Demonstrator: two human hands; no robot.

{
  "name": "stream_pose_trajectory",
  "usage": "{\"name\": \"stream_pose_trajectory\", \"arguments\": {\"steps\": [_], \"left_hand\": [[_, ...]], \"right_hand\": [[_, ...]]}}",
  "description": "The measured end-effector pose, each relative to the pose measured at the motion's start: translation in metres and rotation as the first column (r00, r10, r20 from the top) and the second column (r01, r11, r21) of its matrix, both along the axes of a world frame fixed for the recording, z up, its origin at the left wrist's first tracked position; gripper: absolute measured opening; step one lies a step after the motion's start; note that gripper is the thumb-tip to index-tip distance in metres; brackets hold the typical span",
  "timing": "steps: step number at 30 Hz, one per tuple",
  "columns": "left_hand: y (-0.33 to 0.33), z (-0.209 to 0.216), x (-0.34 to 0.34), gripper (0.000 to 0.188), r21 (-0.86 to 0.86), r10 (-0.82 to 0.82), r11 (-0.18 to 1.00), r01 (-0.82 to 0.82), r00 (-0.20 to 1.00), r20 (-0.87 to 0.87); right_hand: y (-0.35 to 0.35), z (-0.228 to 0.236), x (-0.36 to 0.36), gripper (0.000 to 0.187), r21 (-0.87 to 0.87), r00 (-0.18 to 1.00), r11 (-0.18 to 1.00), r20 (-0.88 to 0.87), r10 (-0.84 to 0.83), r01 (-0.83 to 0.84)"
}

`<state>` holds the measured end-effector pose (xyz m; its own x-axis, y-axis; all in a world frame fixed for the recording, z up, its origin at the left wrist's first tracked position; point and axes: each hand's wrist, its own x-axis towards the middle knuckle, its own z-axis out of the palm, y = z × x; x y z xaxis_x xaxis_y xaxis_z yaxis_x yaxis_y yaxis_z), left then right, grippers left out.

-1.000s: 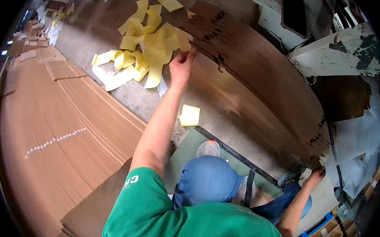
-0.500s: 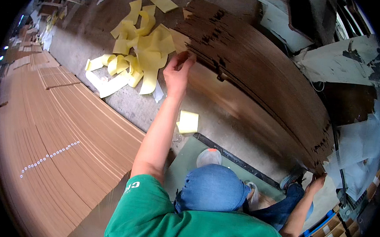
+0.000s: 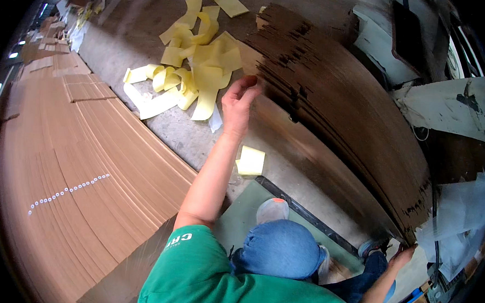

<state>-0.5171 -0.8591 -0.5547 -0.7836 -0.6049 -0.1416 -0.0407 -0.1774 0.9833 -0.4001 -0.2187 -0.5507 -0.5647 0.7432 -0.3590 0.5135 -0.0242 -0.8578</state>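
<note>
A long stack of brown cardboard sheets [image 3: 354, 108] runs diagonally on the right, its slotted edges upward. My left hand [image 3: 240, 99] reaches out to its far end, thumb and fingers pinched on the top edge of the nearest cardboard sheet [image 3: 314, 150]. At the near end, beside my foot, my right hand [image 3: 402, 255] is closed on the same sheet's corner; its fingertips are partly hidden. Dark gaps show between this sheet and those behind it.
Yellow paper strips [image 3: 206, 67] lie heaped on the concrete floor beyond my left hand, with one yellow piece [image 3: 251, 161] closer. Another cardboard stack [image 3: 99, 166] fills the left. A green mat [image 3: 245, 206] lies under my feet. Whitish plastic sheeting [image 3: 458, 217] hangs at the right.
The whole view has shifted, so the scene sits farther right. Both hands keep hold of the sheet's two ends. The dark gap behind the sheet looks wider.
</note>
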Motion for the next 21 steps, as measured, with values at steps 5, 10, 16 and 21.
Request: {"name": "stream_pose_trajectory", "arguments": {"steps": [5,10,16,21], "left_hand": [[0.004,0.008,-0.012,0.023,-0.142,0.072,0.988,-0.062,0.995,0.068],[0.002,0.006,-0.029,0.027,-0.184,0.182,0.972,-0.149,0.967,0.18],[0.003,0.007,-0.032,0.024,-0.123,0.177,0.98,-0.157,0.968,0.178],[-0.002,-0.001,-0.026,0.018,-0.081,0.177,0.982,-0.17,0.979,0.097]], "right_hand": [[-0.024,0.012,-0.007,0.052,-0.008,0.998,0.998,0.042,-0.054,0.054],[-0.027,0.014,-0.003,0.052,0.017,0.998,0.998,0.027,-0.057,0.057],[0.002,-0.002,0.012,0.051,0.052,1.0,0.998,0.021,0.015,-0.016],[-0.003,-0.002,0.009,0.051,0.045,0.999,0.998,0.004,-0.045,0.045]]}}
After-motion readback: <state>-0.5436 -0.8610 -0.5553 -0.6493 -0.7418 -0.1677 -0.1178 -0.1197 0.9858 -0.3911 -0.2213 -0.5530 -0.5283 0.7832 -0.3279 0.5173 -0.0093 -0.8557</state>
